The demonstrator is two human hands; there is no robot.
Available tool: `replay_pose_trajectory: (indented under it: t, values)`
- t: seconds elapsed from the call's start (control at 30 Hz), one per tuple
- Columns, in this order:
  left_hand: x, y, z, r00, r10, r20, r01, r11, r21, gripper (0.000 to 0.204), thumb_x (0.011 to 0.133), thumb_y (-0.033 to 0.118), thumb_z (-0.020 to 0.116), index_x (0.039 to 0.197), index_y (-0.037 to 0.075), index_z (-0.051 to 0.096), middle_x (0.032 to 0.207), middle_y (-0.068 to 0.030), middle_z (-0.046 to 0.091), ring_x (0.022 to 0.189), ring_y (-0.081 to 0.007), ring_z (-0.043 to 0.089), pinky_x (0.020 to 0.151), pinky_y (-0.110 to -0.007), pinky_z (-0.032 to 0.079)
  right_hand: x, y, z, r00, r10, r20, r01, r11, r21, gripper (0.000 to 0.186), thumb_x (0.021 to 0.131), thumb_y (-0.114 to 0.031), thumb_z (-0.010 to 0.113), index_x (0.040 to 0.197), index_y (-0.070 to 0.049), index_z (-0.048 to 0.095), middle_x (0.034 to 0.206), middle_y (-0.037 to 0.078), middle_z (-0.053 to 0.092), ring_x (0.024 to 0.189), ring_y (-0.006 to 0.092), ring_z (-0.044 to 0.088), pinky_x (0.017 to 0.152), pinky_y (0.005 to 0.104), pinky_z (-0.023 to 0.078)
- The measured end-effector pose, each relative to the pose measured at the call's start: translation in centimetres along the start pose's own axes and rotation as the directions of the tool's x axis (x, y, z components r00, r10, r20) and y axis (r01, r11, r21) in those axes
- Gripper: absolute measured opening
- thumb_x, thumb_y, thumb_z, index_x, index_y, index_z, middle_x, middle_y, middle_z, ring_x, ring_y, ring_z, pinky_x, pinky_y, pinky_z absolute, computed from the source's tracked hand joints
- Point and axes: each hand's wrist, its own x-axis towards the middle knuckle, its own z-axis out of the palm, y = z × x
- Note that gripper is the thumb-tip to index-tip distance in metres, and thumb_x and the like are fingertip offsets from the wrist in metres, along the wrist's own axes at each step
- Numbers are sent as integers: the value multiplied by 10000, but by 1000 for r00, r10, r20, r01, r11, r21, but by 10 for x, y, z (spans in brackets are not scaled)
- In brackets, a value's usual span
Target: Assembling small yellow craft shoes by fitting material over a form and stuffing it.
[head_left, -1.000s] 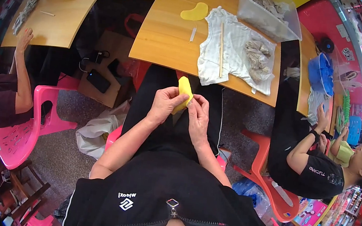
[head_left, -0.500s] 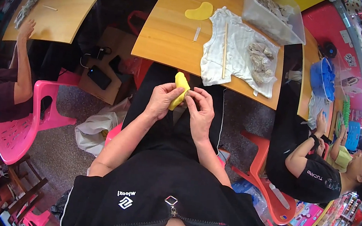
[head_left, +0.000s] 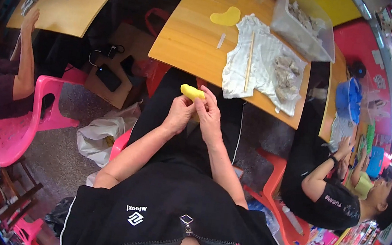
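Above my lap, in front of the table edge, both hands hold a small, soft yellow piece (head_left: pixel 192 92), rolled or folded and looking like fabric or felt. My left hand (head_left: pixel 179 114) pinches it from below, its fingertips partly hidden. My right hand (head_left: pixel 209 116) grips its right end, thumb against the near side and fingers behind. The piece lies nearly crosswise, its left end sticking out past my fingers. On the table beyond is a flat, curved yellow cut-out (head_left: pixel 226 16), with a small whitish strip (head_left: pixel 221 41) near it.
A white cloth garment (head_left: pixel 239 62) lies on the wooden table (head_left: pixel 186 39), with a thin wooden stick (head_left: pixel 249 65) and bagged greyish material (head_left: pixel 285 77) on it. Behind stands a translucent bin (head_left: pixel 306 44). Co-workers sit left and right, near a pink chair (head_left: pixel 11 135) and a red chair (head_left: pixel 274 180).
The yellow piece has turned from nearly upright to nearly crosswise. My hands have come closer together, and the right one has risen. The view has shifted slightly.
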Motion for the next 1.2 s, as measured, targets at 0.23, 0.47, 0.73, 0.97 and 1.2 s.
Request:
replay_pose_trajectory:
  t: [0.23, 0.47, 0.73, 0.97, 1.2]
  values:
    - [-13, 24, -12, 994, 87, 66, -80, 991, -106, 324, 901, 148, 599, 1185, 1, 544, 1061, -74, 621, 896, -126, 615, 795, -253, 499, 50, -52, -7, 961, -223, -164, 207, 972, -112, 166, 895, -55, 576, 1028, 37, 613, 1015, 68, 563, 889, 137, 554, 802, 253, 448]
    - [-16, 0, -62, 992, 112, -58, -111, 994, 6, 200, 931, 101, 529, 1077, -32, 561, 945, -98, 624, 849, -167, 648, 753, -276, 533, 125, -30, -25, 853, -476, 213, 447, 458, -769, 161, 870, -26, 573, 1019, 25, 602, 952, 112, 592, 815, 216, 581, 748, 283, 479]
    - [-16, -1, -68, 998, 63, -14, -64, 990, -128, 183, 942, 93, 500, 1060, -36, 554, 946, -114, 617, 850, -196, 656, 765, -310, 546, 146, -53, -19, 948, -219, 231, 304, 408, -861, 184, 819, -7, 559, 992, 32, 610, 894, 153, 602, 797, 278, 599, 701, 334, 475]
    - [-13, 7, -66, 1000, -7, -24, 4, 993, -116, 170, 932, 94, 517, 1037, -30, 569, 937, -101, 627, 841, -169, 649, 753, -289, 544, 135, -44, -13, 842, -539, 38, 389, 556, -735, 207, 774, 27, 558, 977, 35, 597, 920, 168, 598, 821, 283, 595, 720, 347, 482]
    - [-12, 46, -68, 992, 23, -121, -31, 998, -63, 151, 918, 98, 542, 1012, -2, 602, 916, -78, 646, 826, -140, 635, 735, -266, 530, 133, -48, -1, 895, -358, 267, 417, 459, -784, 210, 743, 59, 558, 944, 23, 605, 914, 174, 590, 835, 315, 584, 738, 364, 482]
